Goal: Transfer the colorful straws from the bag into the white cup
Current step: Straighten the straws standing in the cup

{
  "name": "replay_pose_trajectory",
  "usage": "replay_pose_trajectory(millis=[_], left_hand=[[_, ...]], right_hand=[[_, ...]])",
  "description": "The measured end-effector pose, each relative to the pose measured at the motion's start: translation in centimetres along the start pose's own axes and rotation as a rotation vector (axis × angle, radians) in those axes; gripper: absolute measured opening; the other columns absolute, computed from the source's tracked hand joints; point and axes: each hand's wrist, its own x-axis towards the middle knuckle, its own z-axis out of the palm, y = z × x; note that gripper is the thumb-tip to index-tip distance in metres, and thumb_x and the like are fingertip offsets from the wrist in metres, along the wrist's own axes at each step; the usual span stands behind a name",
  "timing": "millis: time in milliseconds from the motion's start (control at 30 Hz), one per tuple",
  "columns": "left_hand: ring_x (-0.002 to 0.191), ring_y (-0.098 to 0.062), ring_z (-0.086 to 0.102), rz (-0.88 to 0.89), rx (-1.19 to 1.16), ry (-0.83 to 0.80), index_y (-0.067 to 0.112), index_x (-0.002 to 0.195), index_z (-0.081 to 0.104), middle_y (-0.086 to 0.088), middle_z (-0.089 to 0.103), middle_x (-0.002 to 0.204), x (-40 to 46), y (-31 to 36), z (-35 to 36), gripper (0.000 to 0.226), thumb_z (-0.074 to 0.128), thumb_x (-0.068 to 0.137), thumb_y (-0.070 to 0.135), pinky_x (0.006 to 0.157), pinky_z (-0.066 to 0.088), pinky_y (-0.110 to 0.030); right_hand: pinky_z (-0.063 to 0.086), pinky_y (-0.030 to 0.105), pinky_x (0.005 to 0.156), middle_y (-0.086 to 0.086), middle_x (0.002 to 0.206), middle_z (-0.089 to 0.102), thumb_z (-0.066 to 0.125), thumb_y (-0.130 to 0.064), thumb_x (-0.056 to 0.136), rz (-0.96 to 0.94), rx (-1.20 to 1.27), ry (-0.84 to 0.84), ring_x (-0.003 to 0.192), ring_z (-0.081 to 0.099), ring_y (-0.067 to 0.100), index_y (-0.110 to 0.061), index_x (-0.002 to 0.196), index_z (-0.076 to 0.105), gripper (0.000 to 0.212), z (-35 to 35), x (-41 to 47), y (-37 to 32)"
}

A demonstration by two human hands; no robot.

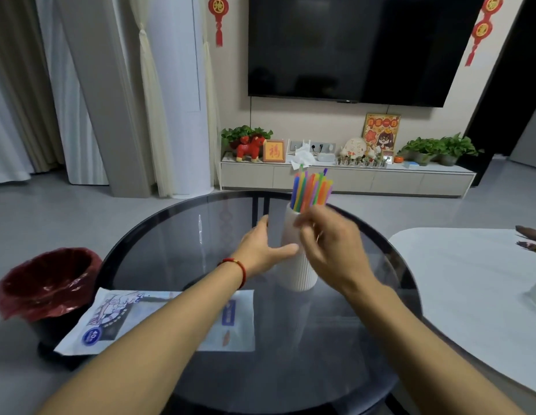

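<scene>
Bag [158,319] flat on glass table [176,235]; left hand [262,250], fingers spread, thumb against cup [296,265]; straws [311,190] upright in cup; right hand [329,244], fingers curled at their base, grip blurred, cannot tell.

Both forearms stretched forward, bare. Left hand [262,253] open, fingers straight, thumb out to its right, red cord round the wrist. Right hand [329,247] raised higher, fingers curled, motion-blurred; its grip unclear.
</scene>
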Motion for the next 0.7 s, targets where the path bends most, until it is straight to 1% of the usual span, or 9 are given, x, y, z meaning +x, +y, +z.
replay_pose_trajectory(millis=[100, 200, 267, 333, 400, 500, 533, 600, 700], left_hand=[[0.135, -0.024, 0.045, 0.031, 0.230, 0.088, 0.022, 0.144, 0.042, -0.005, 0.049, 0.146, -5.2, -4.8, -2.8, 0.068, 0.070, 0.084, 0.039, 0.111, 0.040, -0.041], [0.133, -0.018, 0.044, 0.135, 0.426, 0.056, 0.023, 0.128, 0.060, 0.002, 0.055, 0.136, -10.4, -8.7, -5.3, 0.048, 0.072, 0.083, 0.036, 0.115, 0.032, -0.042], [0.138, -0.015, 0.038, 0.120, 0.460, 0.055, 0.024, 0.126, 0.063, 0.004, 0.053, 0.139, -12.6, -10.1, -6.7, 0.045, 0.072, 0.083, 0.033, 0.120, 0.021, -0.043], [0.137, -0.017, 0.040, 0.091, 0.418, 0.144, 0.020, 0.123, 0.065, 0.001, 0.054, 0.139, -14.4, -11.4, -8.5, 0.041, 0.073, 0.083, 0.024, 0.120, 0.023, -0.040], [0.128, -0.022, 0.048, 0.077, 0.361, 0.357, 0.015, 0.114, 0.069, -0.004, 0.059, 0.130, -15.9, -12.6, -10.1, 0.034, 0.075, 0.081, 0.015, 0.115, 0.032, -0.037], [0.112, -0.025, 0.052, -0.138, 0.210, 0.726, 0.014, 0.106, 0.067, -0.004, 0.057, 0.115, -18.2, -14.5, -11.8, 0.028, 0.076, 0.080, 0.013, 0.104, 0.040, -0.035], [0.109, -0.023, 0.054, -0.271, 0.076, 0.782, 0.016, 0.108, 0.065, -0.003, 0.056, 0.114, -18.9, -15.1, -12.4, 0.029, 0.076, 0.081, 0.018, 0.101, 0.044, -0.037], [0.101, -0.018, 0.065, -0.475, -0.386, 0.703, 0.016, 0.111, 0.062, -0.003, 0.065, 0.113, -19.1, -15.2, -13.2, 0.029, 0.073, 0.086, 0.027, 0.090, 0.052, -0.038], [0.096, -0.026, 0.074, -0.449, -0.928, 0.554, 0.013, 0.119, 0.065, -0.009, 0.076, 0.107, -19.0, -16.2, -15.3, 0.024, 0.056, 0.097, 0.015, 0.070, 0.061, -0.040]], right_hand=[[0.058, 0.046, 0.089, 0.001, 0.115, 0.072, 0.055, -0.035, 0.100, 0.131, -0.054, -0.512, 0.100, 0.068, 0.021, -0.024, 0.118, 0.070, 0.026, 4.4, -3.6, -0.3], [0.038, 0.047, 0.118, 0.005, 0.160, 0.045, 0.055, -0.059, 0.100, 0.189, -0.096, -0.922, 0.144, 0.044, 0.030, -0.027, 0.157, 0.041, 0.067, 9.2, -5.8, -1.8], [0.034, 0.052, 0.118, 0.005, 0.161, 0.042, 0.058, -0.073, 0.090, 0.234, -0.132, -0.955, 0.146, 0.038, 0.031, -0.032, 0.160, 0.033, 0.085, 11.8, -6.4, -3.2], [0.037, 0.048, 0.111, 0.006, 0.144, 0.051, 0.066, -0.077, 0.080, 0.290, -0.153, -0.896, 0.136, 0.044, 0.029, -0.028, 0.150, 0.044, 0.089, 14.2, -6.3, -5.0], [0.046, 0.041, 0.100, 0.006, 0.124, 0.057, 0.077, -0.068, 0.075, 0.450, 0.004, -0.805, 0.122, 0.053, 0.027, -0.020, 0.129, 0.058, 0.075, 16.0, -5.5, -6.6], [0.058, 0.042, 0.082, 0.004, 0.105, 0.071, 0.081, -0.049, 0.072, 0.718, 0.299, -0.690, 0.099, 0.068, 0.024, -0.016, 0.098, 0.064, 0.045, 19.2, -3.9, -9.9], [0.061, 0.044, 0.080, 0.005, 0.102, 0.074, 0.079, -0.047, 0.073, 0.765, 0.367, -0.674, 0.095, 0.071, 0.024, -0.015, 0.094, 0.067, 0.041, 20.7, -3.3, -11.5], [0.063, 0.048, 0.080, 0.010, 0.101, 0.077, 0.077, -0.045, 0.075, 0.794, 0.433, -0.664, 0.093, 0.073, 0.028, -0.011, 0.092, 0.070, 0.039, 22.9, -2.6, -14.2], [0.063, 0.051, 0.084, 0.019, 0.110, 0.076, 0.072, -0.048, 0.086, 0.784, 0.501, -0.742, 0.100, 0.074, 0.035, -0.001, 0.107, 0.072, 0.051, 26.6, -1.5, -18.0]])
